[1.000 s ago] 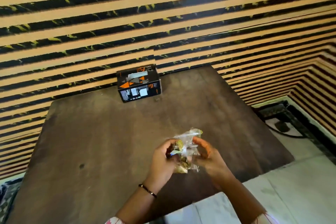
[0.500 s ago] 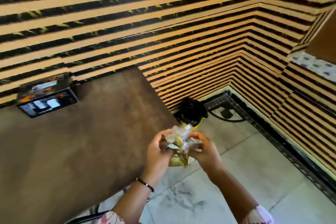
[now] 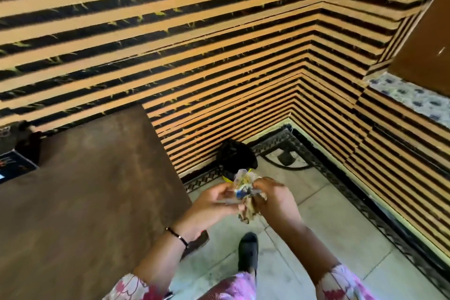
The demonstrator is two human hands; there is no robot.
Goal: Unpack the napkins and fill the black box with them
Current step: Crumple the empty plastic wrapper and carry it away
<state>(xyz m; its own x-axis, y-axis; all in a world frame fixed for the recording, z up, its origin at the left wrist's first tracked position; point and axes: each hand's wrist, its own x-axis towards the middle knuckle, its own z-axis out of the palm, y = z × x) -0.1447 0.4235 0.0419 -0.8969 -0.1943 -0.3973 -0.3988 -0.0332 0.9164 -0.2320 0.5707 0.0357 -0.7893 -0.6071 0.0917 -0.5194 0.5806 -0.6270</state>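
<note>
A crumpled clear plastic wrapper (image 3: 244, 192) with printed patches is pinched between both hands, held over the floor just right of the table's corner. My left hand (image 3: 209, 204) grips its left side and my right hand (image 3: 275, 198) grips its right side. The black box (image 3: 14, 163) with orange marks sits at the far left of the brown table (image 3: 92, 190), cut off by the frame edge and blurred. No loose napkins can be made out.
A black bin with a yellow rim (image 3: 235, 161) stands on the floor by the striped wall, beyond my hands. A dark shoe (image 3: 248, 248) is on the pale tiles below them. A cable (image 3: 285, 161) lies in the floor corner.
The view has swung right, from the table to the floor corner. The box has slid to the left edge of view. Both hands still hold the wrapper, now over the floor.
</note>
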